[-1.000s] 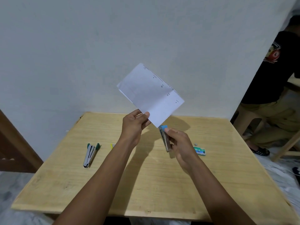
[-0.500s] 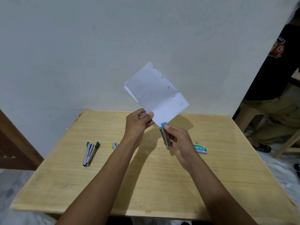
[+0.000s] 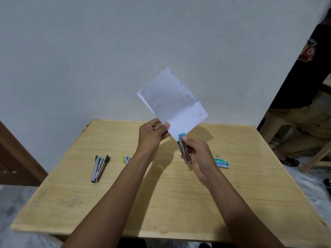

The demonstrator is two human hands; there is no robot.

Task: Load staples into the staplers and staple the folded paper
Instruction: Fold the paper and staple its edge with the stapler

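My left hand [image 3: 152, 136] pinches the lower left edge of a folded white paper [image 3: 173, 102] and holds it up in front of the wall. My right hand [image 3: 198, 156] grips a blue-tipped metal stapler [image 3: 183, 148], whose jaw sits at the paper's bottom corner. A green-tipped stapler [image 3: 98, 168] lies on the wooden table [image 3: 161, 203] at the left. A yellow-tipped stapler [image 3: 126, 158] lies beside my left forearm, partly hidden by it. A green staple box [image 3: 222, 162] lies to the right of my right hand.
A small loose strip of staples [image 3: 218, 155] lies just behind the box. A person in a black shirt [image 3: 308, 77] sits on a stool at the right, close to the table's far right corner. A brown wooden door frame [image 3: 16, 158] stands at the left.
The paper has turned more upright and shifted slightly right. The stapler's tip stays at its bottom corner, and both hands keep their hold.
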